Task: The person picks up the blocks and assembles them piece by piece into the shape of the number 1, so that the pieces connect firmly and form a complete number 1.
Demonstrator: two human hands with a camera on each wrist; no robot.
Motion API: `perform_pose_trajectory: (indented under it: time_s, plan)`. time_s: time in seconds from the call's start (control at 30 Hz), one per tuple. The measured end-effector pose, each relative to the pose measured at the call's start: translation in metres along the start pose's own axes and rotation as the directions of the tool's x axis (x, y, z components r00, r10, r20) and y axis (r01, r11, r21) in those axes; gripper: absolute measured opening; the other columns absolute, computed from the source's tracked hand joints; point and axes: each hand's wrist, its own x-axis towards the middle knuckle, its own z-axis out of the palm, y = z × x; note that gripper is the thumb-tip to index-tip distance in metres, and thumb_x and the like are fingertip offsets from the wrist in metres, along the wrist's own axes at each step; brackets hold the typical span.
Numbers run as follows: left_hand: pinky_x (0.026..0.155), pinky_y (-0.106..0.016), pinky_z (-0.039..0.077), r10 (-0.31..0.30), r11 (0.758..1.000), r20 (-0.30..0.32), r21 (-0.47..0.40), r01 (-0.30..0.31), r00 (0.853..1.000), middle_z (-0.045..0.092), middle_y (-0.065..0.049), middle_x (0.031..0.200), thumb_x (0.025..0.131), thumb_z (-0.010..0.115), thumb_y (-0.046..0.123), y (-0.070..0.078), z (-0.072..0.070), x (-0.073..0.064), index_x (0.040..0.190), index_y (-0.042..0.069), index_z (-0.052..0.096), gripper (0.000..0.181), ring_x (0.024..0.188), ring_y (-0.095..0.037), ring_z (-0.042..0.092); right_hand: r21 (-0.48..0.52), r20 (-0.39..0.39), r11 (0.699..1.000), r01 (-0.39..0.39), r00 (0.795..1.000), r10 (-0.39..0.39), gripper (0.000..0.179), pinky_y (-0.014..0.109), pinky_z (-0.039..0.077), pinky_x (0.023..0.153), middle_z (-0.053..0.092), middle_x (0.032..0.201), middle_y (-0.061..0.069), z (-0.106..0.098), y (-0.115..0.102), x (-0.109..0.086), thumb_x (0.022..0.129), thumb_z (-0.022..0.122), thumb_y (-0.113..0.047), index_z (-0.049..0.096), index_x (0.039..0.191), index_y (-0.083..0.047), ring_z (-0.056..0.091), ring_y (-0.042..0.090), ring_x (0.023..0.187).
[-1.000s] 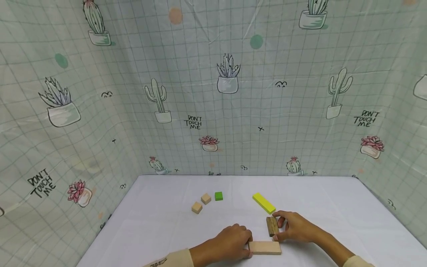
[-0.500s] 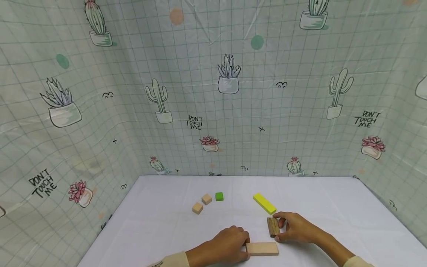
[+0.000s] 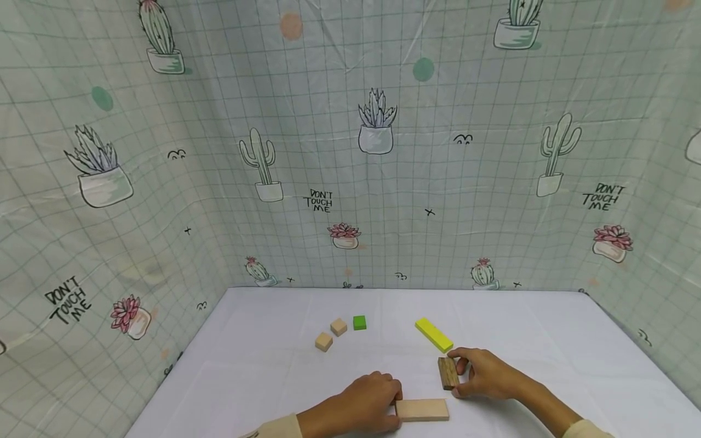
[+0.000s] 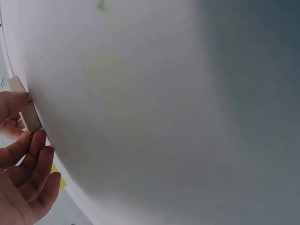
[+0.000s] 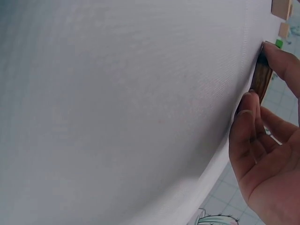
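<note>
In the head view my left hand (image 3: pixel 372 398) grips the left end of a flat, light wooden block (image 3: pixel 423 410), thumb at the near side and fingers at the far side. The same light block (image 4: pixel 31 118) shows between thumb and fingers in the left wrist view. To its upper right, my right hand (image 3: pixel 484 372) pinches a shorter dark brown wooden block (image 3: pixel 447 373) by its ends, thumb near and fingers far. The right wrist view shows this dark block (image 5: pixel 263 77) partly covered by the fingers. A small gap separates the two blocks.
A yellow bar-shaped block (image 3: pixel 434 334) lies slantwise just beyond the dark block. Farther left are a green cube (image 3: pixel 359 322) and two light wooden cubes, one (image 3: pixel 338 326) behind the other (image 3: pixel 324 341). A printed curtain (image 3: pixel 405 243) encloses the white table (image 3: pixel 263 365).
My left hand has slid the light wooden block leftward and slightly nearer to me. My right hand stays on the dark brown block, which has barely moved.
</note>
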Motion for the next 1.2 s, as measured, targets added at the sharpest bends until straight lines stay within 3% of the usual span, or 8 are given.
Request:
perform_pose_trajectory:
  time_s: [0.53,1.2]
  plan:
    - [0.063,-0.017,0.039,0.004,0.998,-0.004,-0.055,-0.004,1.0,0.051,0.015,0.075,0.082,0.081,0.032,-0.013,0.001,-0.014,0.096,0.019,0.069,0.023,0.07,0.001,0.042,-0.028,-0.007,1.0,-0.008,1.0,0.007,0.068,0.022,0.043,0.058,0.058,0.095,0.004,0.0,-0.002,0.001,0.075,0.087,-0.017,0.054,0.13,0.008,0.05,0.006,0.067]
    - [0.066,-0.015,0.04,0.006,0.982,-0.013,-0.19,-0.008,1.0,0.052,0.017,0.076,0.08,0.081,0.027,-0.021,-0.003,-0.025,0.093,0.017,0.066,0.023,0.07,0.004,0.044,-0.033,-0.023,0.999,0.001,1.0,-0.002,0.066,0.022,0.044,0.06,0.058,0.095,0.003,0.002,-0.005,0.001,0.075,0.086,-0.017,0.055,0.128,0.008,0.049,0.006,0.068]
